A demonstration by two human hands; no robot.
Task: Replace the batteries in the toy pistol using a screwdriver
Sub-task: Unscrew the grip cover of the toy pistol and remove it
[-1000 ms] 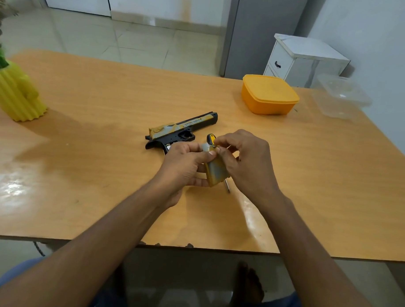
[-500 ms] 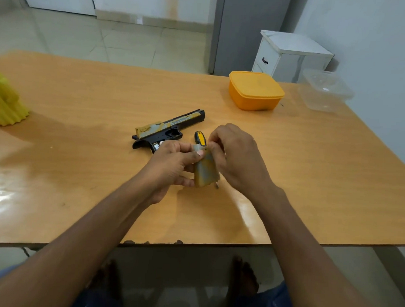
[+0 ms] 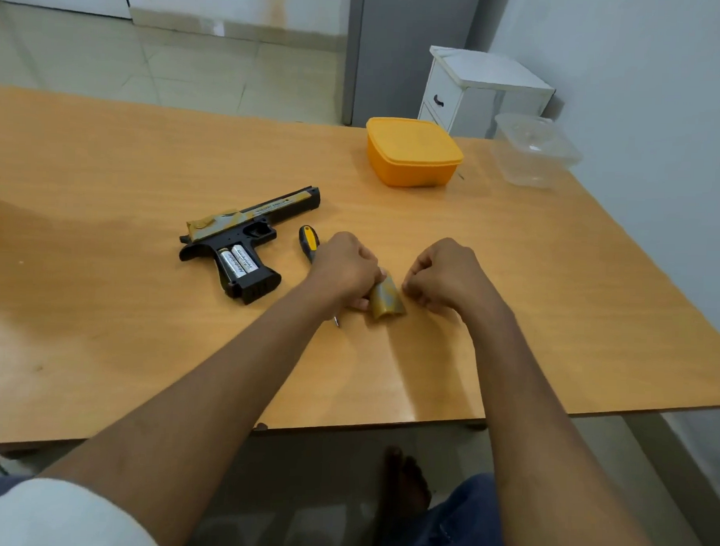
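Observation:
The black and gold toy pistol [image 3: 250, 224] lies on its side on the wooden table [image 3: 109, 162]. Its grip is uncovered and shows two silver batteries [image 3: 238, 262]. A screwdriver [image 3: 308, 238] with a yellow and black handle lies to its right, its shaft passing under my left hand [image 3: 344, 268]. That hand holds the olive-gold battery cover [image 3: 386, 301] down on the table. My right hand [image 3: 444, 275] sits just right of the cover with curled fingers; nothing shows in them.
An orange lidded box [image 3: 413, 152] stands at the back of the table, with a clear plastic container [image 3: 534, 150] at the far right corner. A white cabinet [image 3: 479, 89] stands behind the table. The front table edge is close to my forearms.
Both hands came down to the table with the cover. My right hand let go of it and moved a little to the right. The view shifted, and the pistol's open grip now shows.

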